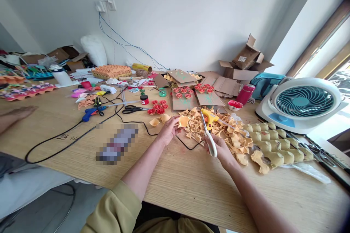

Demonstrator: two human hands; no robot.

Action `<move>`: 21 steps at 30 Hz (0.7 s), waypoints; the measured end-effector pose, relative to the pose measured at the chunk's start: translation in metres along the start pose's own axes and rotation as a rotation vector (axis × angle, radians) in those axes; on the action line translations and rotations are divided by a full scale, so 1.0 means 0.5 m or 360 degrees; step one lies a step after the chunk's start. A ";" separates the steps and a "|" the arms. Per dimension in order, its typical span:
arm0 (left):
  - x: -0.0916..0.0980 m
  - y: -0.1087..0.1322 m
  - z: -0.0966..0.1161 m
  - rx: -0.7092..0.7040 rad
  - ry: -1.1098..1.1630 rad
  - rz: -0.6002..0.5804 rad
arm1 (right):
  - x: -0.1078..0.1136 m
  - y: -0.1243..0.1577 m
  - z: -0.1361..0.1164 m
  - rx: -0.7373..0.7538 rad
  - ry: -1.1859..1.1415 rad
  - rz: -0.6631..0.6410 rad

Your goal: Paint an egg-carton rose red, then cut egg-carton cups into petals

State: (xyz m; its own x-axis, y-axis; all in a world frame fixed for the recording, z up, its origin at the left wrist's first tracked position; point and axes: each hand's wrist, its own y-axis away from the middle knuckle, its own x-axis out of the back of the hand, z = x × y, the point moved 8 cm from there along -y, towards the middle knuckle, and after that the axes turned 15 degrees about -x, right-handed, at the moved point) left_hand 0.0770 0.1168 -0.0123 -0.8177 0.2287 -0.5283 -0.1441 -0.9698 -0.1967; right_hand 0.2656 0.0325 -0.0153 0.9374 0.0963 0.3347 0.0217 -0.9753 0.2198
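Observation:
My left hand (168, 130) pinches a small orange egg-carton cup (183, 121) just above the wooden table (191, 185). My right hand (220, 149) is closed round the white handles of a pair of scissors (208, 134), blades pointing up toward the cup. Right behind both hands lies a heap of orange carton scraps (232, 136) with a yellow glue gun (210, 117) on it. Two cut cups (159, 120) sit left of my left hand. An uncut yellow egg carton (276, 147) lies to the right.
Red painted paper roses (158, 106) and cardboard pieces (188, 98) lie further back, with black scissors (133, 109), a blue glue gun (90, 113) and a black cable (68, 138). A white fan (300, 103) stands at right. Another person's hand (19, 113) rests at far left.

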 end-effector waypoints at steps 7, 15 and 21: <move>-0.015 0.007 0.005 0.0004 0.0110 -0.0047 | 0.006 0.001 0.007 0.0162 0.0484 0.0147; -0.050 0.023 -0.005 0.0057 0.0095 -0.0239 | 0.002 0.004 0.004 0.0178 0.0671 0.0147; -0.066 0.037 -0.015 0.0100 0.0038 -0.0349 | 0.008 0.006 -0.002 0.0210 0.0703 0.0211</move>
State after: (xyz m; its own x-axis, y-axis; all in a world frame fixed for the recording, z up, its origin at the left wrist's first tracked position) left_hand 0.1057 0.0919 -0.0045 -0.7495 0.4358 -0.4983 -0.3521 -0.8999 -0.2575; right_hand 0.2691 0.0300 -0.0123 0.6985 0.0168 0.7154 -0.0172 -0.9990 0.0403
